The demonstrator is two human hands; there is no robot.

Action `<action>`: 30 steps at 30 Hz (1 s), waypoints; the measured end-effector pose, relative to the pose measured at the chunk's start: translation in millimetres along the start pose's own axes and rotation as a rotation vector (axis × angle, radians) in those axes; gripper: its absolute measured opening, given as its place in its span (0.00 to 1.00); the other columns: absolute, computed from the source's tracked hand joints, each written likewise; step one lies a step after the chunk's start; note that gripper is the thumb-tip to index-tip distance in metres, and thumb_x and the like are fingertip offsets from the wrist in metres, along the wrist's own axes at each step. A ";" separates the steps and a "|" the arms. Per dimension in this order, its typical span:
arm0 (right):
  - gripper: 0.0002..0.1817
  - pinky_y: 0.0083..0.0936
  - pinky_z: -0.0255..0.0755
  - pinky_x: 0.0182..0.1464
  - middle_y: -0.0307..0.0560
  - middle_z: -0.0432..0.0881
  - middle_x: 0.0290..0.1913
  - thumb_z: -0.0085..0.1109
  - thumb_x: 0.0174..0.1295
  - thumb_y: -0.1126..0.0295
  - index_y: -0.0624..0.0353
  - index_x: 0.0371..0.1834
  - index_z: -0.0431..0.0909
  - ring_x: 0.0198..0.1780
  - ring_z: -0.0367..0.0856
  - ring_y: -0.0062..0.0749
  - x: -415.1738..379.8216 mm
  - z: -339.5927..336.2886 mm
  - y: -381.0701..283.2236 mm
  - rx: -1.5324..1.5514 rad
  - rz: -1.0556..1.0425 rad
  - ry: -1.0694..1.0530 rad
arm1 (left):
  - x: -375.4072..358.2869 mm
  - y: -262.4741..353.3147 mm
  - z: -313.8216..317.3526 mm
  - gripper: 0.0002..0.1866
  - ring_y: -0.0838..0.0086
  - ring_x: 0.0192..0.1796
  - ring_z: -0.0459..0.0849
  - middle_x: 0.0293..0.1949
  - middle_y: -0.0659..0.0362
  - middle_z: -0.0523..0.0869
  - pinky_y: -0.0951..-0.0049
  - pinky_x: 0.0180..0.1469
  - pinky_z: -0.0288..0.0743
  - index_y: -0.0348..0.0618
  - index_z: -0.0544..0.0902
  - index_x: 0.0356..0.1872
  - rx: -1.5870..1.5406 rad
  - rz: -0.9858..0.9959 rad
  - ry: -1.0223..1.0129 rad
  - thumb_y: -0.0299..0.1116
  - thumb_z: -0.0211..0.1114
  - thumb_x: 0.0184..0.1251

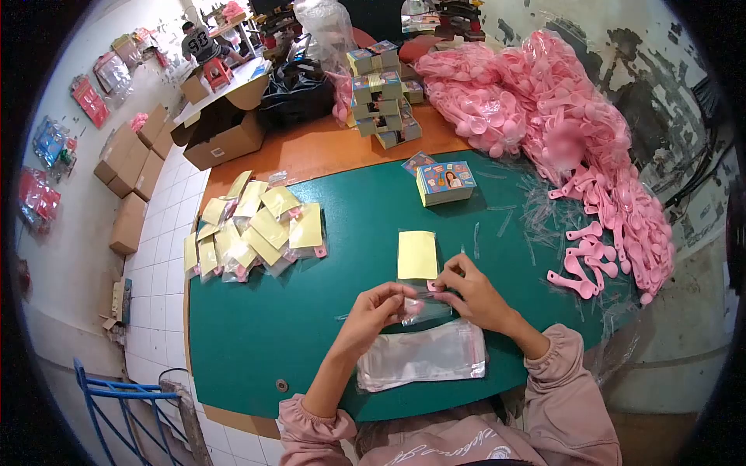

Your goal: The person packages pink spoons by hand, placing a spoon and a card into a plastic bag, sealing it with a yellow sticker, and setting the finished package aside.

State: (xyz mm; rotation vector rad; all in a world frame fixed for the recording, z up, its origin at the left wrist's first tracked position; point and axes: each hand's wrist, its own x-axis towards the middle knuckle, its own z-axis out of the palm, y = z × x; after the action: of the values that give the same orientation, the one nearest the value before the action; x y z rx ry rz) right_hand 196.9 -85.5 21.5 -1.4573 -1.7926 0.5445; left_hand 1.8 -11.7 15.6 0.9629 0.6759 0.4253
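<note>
Left fingers (pixel 398 292), right fingers (pixel 454 279) pinch clear plastic (pixel 435 312) near yellow card (pixel 417 255).

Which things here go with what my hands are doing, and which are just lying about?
Seem to belong:
- Clear bag, pinched by left hand and right hand
- Flat bags
- Pink scoops
- Printed cards
- Packets with yellow cards

Seem just lying about:
- Open cardboard box
- Black bag
</note>
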 end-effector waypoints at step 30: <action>0.06 0.15 0.72 0.24 0.42 0.77 0.25 0.55 0.56 0.77 0.64 0.31 0.67 0.24 0.77 0.18 -2.4 15.2 8.0 0.605 0.514 0.156 | 8.1 -8.0 5.9 0.06 0.80 0.37 0.77 0.32 0.60 0.75 0.79 0.39 0.77 0.35 0.72 0.30 0.651 0.070 0.178 0.24 0.61 0.57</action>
State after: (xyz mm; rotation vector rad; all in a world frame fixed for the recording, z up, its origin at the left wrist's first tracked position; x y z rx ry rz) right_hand 190.6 -83.8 5.5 -1.4533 -0.9870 1.0879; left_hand 12.1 -14.5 8.4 1.5798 0.9726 0.3591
